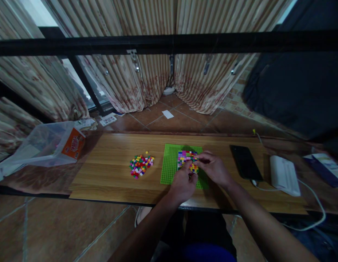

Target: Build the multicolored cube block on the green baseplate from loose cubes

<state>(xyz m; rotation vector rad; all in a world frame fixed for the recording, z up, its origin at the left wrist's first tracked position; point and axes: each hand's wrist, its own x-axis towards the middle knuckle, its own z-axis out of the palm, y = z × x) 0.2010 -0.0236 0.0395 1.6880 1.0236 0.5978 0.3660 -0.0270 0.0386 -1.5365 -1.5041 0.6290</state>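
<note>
A green studded baseplate (169, 167) lies on the wooden table, with a patch of small multicoloured bricks (185, 156) on its right half. My left hand (184, 183) rests over the near side of that patch, its fingers curled in at the bricks. From the right, my right hand (214, 167) reaches the patch, thumb and fingertips pinched together at its edge. Whatever sits between the fingertips of either hand is too small to make out. Left of the baseplate is a loose pile of small coloured bricks (140, 165), with a yellow one lying just apart.
On the table's right are a black phone (246, 162) with a cable plugged in and a white box-shaped device (285, 174). A clear plastic bin (48, 142) with an orange label stands at the left. Behind the table hang striped curtains (147, 76) and a dark rail (158, 44).
</note>
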